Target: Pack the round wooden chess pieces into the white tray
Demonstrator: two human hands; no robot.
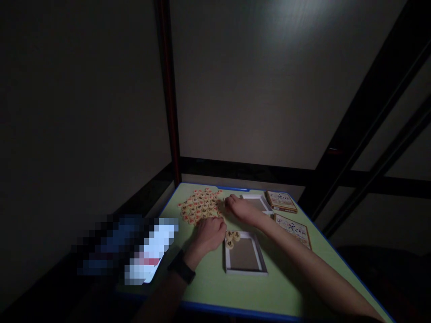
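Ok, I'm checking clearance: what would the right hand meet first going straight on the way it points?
Likely the cluster of round pieces just ahead of the right hand, though it might pass above them; height is unclear.

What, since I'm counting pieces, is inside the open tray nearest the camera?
Three round pieces with dark characters lie in the far-left corner of the nearest tray. Their undersides and whatever lies directly beneath them are covered.

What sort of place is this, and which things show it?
Probably a dim room's corner, perhaps at home: a pale green, blue-edged table stands beside plain greyish walls, with round, cream-coloured game pieces clustered on it.
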